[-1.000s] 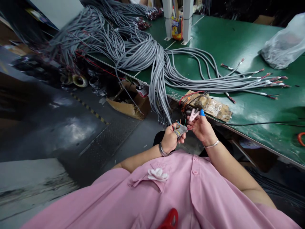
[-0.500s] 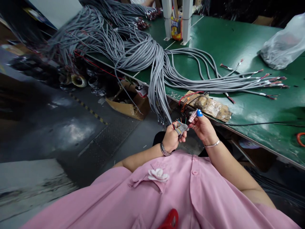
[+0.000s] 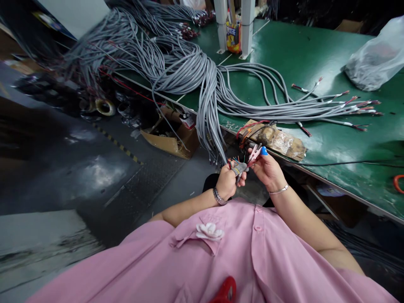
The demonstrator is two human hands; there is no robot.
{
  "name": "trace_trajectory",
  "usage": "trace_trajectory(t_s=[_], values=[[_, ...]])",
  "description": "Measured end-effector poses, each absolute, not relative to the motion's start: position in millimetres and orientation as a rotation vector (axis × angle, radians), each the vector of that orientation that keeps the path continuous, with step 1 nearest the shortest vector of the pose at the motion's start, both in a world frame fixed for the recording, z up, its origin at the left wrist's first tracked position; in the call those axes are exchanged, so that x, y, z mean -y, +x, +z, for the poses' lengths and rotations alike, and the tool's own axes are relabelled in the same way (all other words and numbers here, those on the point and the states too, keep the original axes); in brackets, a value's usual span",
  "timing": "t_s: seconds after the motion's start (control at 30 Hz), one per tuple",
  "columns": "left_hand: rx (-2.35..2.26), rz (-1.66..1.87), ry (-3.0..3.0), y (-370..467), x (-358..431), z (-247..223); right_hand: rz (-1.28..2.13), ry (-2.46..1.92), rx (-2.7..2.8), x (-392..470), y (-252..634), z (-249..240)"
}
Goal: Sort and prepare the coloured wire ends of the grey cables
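Clip (image 3: 253, 154): has tipped down toward the red wires (image 3: 251, 164), so work now seems centred there; contact is probable, though too small to confirm.
Left hand (image 3: 226, 182): closed around the end of a grey cable (image 3: 224, 158), coloured strands (image 3: 239, 159) fanned above its fingers.
Right hand (image 3: 268, 171): pinching the clip, near the left.
Wires: between both hands, just off the bench (image 3: 315, 54) edge.

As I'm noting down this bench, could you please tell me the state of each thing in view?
Left hand: closed on a cable end
Right hand: pinching a pink clip-like tool
Grey cables: draped over table edge, some ends stripped
Cardboard box: open
Plastic bag: partly filled
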State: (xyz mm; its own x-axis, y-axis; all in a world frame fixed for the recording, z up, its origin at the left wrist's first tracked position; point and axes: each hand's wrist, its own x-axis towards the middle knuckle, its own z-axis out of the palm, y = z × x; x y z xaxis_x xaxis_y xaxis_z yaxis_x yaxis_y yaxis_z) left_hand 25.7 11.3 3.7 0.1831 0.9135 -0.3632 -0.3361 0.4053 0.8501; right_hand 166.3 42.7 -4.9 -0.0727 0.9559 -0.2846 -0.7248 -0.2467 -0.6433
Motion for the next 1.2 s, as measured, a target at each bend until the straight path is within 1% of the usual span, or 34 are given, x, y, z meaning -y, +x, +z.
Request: trace_trajectory(t_s=[0.23, 0.47, 0.8, 0.97, 1.03, 1.1, 1.2], values=[[-1.029, 0.965, 0.73, 25.2, -9.5, 3.6, 1.659, -0.802, 0.386, -40.9, 164.5, -4.1], [-1.0, 0.968, 0.731, 22.2, -7.2, 4.4, 1.74, -0.78, 0.341, -38.1, 169.7, -0.5], [-1.009, 0.959, 0.748, 12.4, 2.0, 7.0, 1.806, -0.815, 0.319, -30.4, 181.4, -9.0], [-1.021, 0.975, 0.779, 7.1, 5.6, 0.8, 1.931, -0.869, 0.587, -15.6, 183.1, -2.1], [-1.025, 0.987, 0.809, 7.1, 6.2, -1.9, 1.873, -0.927, 0.754, -8.9, 180.2, 2.4], [-1.033, 0.986, 0.845, 7.6, 7.0, -3.2, 1.731, -1.002, 0.88, -3.9, 175.4, 6.0], [-1.04, 0.943, 0.924, 7.3, 8.5, -2.5, 1.575, -1.07, 0.959, -0.2, 167.9, 8.4]])
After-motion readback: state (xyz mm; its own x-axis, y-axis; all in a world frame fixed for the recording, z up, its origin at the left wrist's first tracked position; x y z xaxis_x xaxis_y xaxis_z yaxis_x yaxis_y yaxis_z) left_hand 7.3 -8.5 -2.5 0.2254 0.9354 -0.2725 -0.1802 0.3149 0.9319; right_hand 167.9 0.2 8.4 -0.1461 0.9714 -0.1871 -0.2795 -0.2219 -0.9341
